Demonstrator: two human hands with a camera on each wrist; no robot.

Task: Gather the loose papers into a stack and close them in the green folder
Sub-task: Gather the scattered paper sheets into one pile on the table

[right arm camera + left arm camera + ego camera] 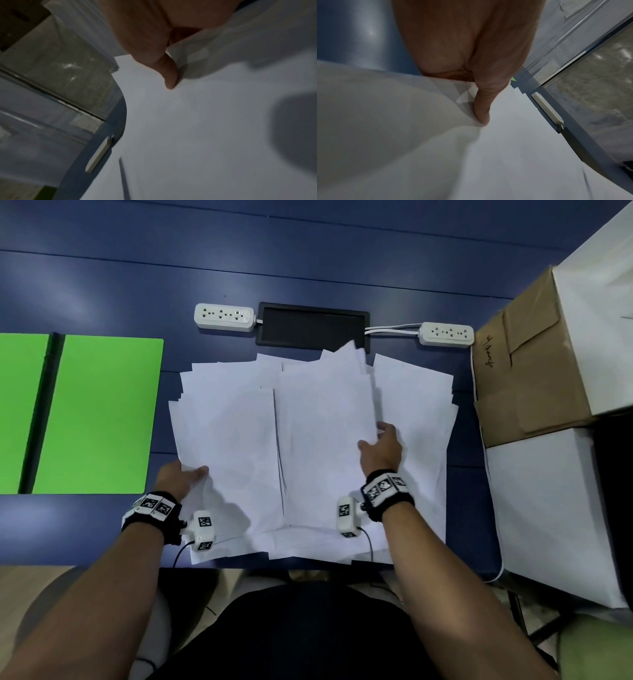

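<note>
Overlapping white papers, fanned and uneven, both hands pinching separate bundles' edges.

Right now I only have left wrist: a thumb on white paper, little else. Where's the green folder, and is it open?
Observer: The green folder lies open and flat at the left of the table, not touching the papers.
Operator: Right hand?
Observer: The right hand has its grip on the right edge of the middle sheaf, thumb on top.
Operator: Papers stacked yet?
Observer: No. They are spread in overlapping piles, and the left hand pinches the near-left corner.
</note>
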